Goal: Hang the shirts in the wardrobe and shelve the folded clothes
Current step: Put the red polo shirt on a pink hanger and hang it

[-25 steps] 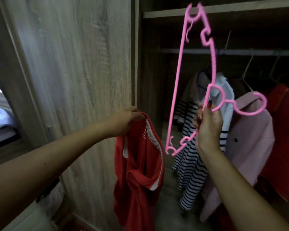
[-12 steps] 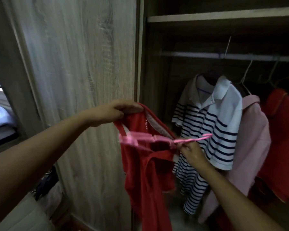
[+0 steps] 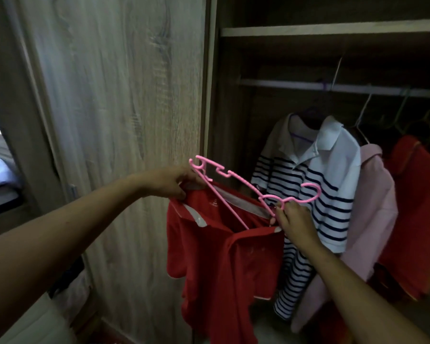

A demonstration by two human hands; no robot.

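No text, label, brand, number or sign can be read anywhere. The red polo shirt with a grey-white collar [image 3: 221, 256], held near the middle of the scene, bears a small pale mark just inside its neck, but it is too blurred and small to make out.

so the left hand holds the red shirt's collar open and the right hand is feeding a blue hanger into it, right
Not quite: the hanger is pink, not blue, as the head view shows. The rest holds: the left hand holds the red shirt by its collar and the right hand feeds the hanger in.
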